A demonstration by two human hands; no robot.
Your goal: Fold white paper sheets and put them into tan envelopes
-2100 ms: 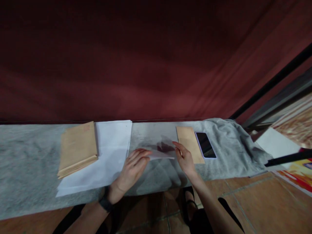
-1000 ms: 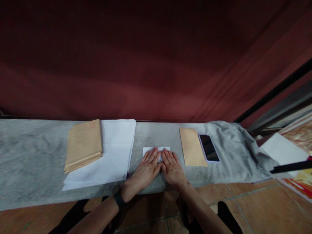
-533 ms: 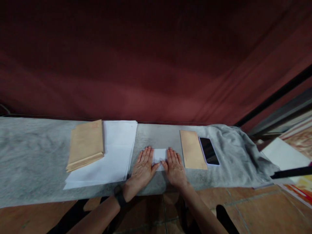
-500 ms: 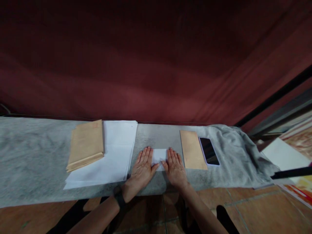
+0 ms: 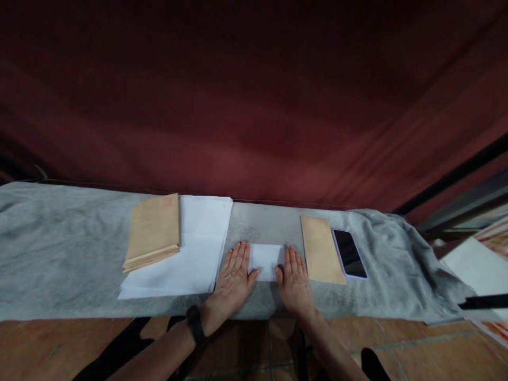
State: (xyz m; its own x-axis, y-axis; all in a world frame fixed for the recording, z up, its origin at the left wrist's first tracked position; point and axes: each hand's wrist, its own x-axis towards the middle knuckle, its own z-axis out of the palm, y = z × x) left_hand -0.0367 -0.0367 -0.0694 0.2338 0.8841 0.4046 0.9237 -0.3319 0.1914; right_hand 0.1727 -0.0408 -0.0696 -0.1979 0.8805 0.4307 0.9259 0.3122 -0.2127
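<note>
A small folded white sheet of paper (image 5: 266,260) lies flat on the grey cloth between my hands. My left hand (image 5: 235,272) rests palm down on its left end, fingers stretched out and pointing away from me. On the right end lies my right hand (image 5: 294,280), also flat with its fingers extended. Both thumbs point inward over the paper and stay apart. Just right of my right hand is a single brown envelope (image 5: 322,251). Left of my left hand lies a stack of white paper sheets (image 5: 198,243), partly covered by a pile of brown envelopes (image 5: 154,227).
A phone (image 5: 350,254) with a light purple case lies beyond the single envelope. Grey cloth (image 5: 71,248) covers the long narrow surface, bunched at the right end. A dark red wall of fabric (image 5: 254,132) rises behind it. Tiled floor (image 5: 436,344) shows in front.
My hands have moved farther apart along the folded paper, baring more of its middle. The view has shifted slightly, so the things on the cloth appear farther right.
</note>
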